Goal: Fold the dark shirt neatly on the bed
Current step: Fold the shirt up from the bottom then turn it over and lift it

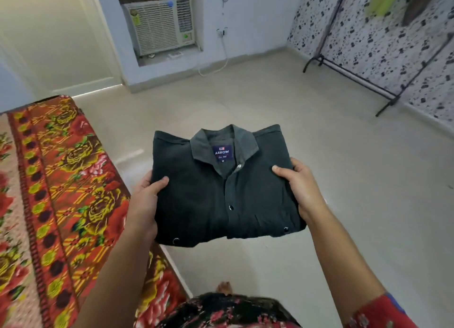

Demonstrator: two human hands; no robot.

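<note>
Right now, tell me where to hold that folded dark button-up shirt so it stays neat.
Grip the folded dark button-up shirt at its two side edges, from left and right, palms beneath, as the left hand and right hand do; the flat stack would sag otherwise.

You've got a pale tiled floor across the middle of the frame, a window AC unit in the pale wall at top centre, a cream door upper left, speckled wallpaper and a black metal rack upper right.
</note>
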